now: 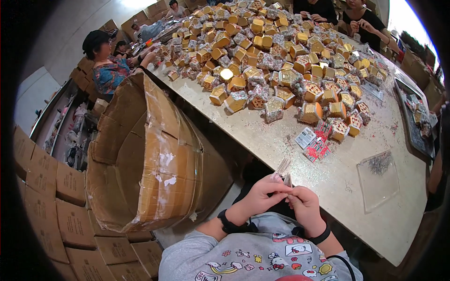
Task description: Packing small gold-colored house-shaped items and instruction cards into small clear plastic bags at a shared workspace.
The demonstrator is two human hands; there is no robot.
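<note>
My left hand [266, 194] is closed around a bundle of thin pale strips or tags [282, 167], whose ends stick up past the fingers. My right hand [304, 202] meets it at the fingertips in a pinch, but what lies between those fingers is too small to make out. Both hands are just off the table's near edge, in front of my chest. Beyond them on the tabletop lie red patterned cards [318, 149] and a white printed card [305, 137]. A large heap of small gold house-shaped boxes [311, 112] with glittery white-and-red trim covers the far part.
A big open cardboard carton [171, 154] stands left of the table [328, 187]. At right are a clear shallow tray [379, 187] with thin dark pieces and a dark tray [412, 117]. Stacked cartons [75, 222] fill the lower left. Several people sit around the table.
</note>
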